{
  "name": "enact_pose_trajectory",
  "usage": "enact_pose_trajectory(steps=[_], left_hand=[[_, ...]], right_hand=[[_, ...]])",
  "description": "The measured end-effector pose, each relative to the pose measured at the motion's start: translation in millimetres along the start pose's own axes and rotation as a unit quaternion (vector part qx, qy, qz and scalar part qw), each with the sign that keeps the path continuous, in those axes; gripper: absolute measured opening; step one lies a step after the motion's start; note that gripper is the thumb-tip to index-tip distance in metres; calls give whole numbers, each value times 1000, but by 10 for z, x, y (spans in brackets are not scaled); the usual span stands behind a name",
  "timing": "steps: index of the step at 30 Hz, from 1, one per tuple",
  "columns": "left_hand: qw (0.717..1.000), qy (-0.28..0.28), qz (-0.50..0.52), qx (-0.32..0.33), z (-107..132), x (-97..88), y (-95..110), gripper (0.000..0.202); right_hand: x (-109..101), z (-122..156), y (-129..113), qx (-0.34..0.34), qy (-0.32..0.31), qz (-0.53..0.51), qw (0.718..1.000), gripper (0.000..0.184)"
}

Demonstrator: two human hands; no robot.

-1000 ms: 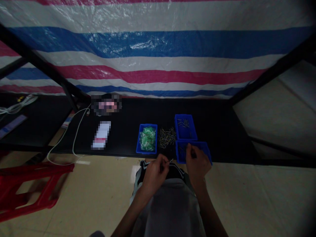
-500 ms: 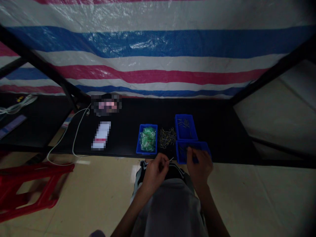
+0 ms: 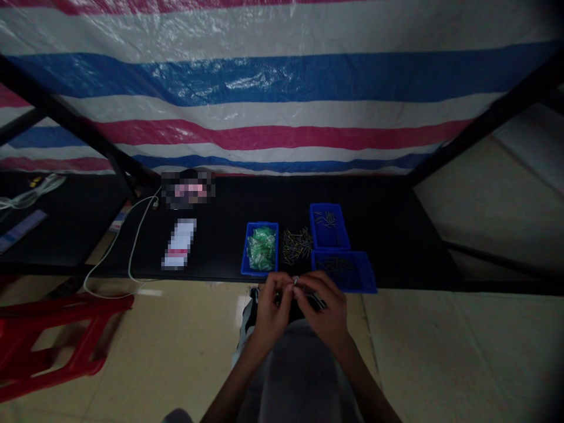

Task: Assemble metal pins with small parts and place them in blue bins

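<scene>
My left hand (image 3: 274, 302) and my right hand (image 3: 324, 305) meet at the table's front edge, above my lap. Both are closed in a pinch, fingertips nearly touching. Between them shows a small pale piece (image 3: 295, 280), too small to make out fully. Just beyond my fingers lies a loose pile of thin screw-like metal pieces (image 3: 296, 245). Close to my right hand stands a blue tray (image 3: 365, 273) with dark thin metal pieces in it. Left of the pile, another blue tray (image 3: 244, 258) holds green and clear plastic pieces (image 3: 261, 249).
A third blue tray (image 3: 328, 236) with a few thin metal pieces sits behind the near right one. On the black table (image 3: 220, 205) are a blurred-out white item (image 3: 180, 244) and a white cable (image 3: 136, 238). A red stool (image 3: 88, 346) stands at lower left.
My right hand has left the near right tray and moved left to meet my left hand. The left hand has stayed near its place, where a thin metal piece stuck out from its fingers.
</scene>
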State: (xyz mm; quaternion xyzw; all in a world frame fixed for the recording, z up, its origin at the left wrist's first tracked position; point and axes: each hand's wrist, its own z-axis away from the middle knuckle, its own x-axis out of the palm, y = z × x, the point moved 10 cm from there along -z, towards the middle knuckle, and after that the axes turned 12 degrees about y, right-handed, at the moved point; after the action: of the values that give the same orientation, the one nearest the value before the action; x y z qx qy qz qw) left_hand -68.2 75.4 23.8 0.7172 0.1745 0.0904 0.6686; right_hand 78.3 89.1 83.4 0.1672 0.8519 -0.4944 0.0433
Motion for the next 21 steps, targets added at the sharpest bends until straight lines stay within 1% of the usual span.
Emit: enact_pose_trajectory(steps=[2, 5, 7, 12, 17, 21], left_hand=[[999, 2, -28, 32, -13, -40, 2, 17], [995, -12, -53, 89, -5, -50, 32, 10], [992, -13, -64, 107, 2, -55, 39, 7], [992, -17, -81, 99, -9, -51, 50, 9], [991, -36, -88, 99, -33, -27, 108, 11], [992, -23, -88, 85, -57, -51, 126, 12]], right_hand=[[16, 1, 0, 8, 7, -15, 1000, 18], [26, 6, 16, 21, 10, -34, 999, 17], [26, 13, 25, 23, 8, -37, 999, 18], [22, 23, 35, 7, 1, -30, 1000, 21], [18, 25, 46, 3, 2, -37, 999, 16], [30, 31, 63, 6, -2, -35, 999, 15]])
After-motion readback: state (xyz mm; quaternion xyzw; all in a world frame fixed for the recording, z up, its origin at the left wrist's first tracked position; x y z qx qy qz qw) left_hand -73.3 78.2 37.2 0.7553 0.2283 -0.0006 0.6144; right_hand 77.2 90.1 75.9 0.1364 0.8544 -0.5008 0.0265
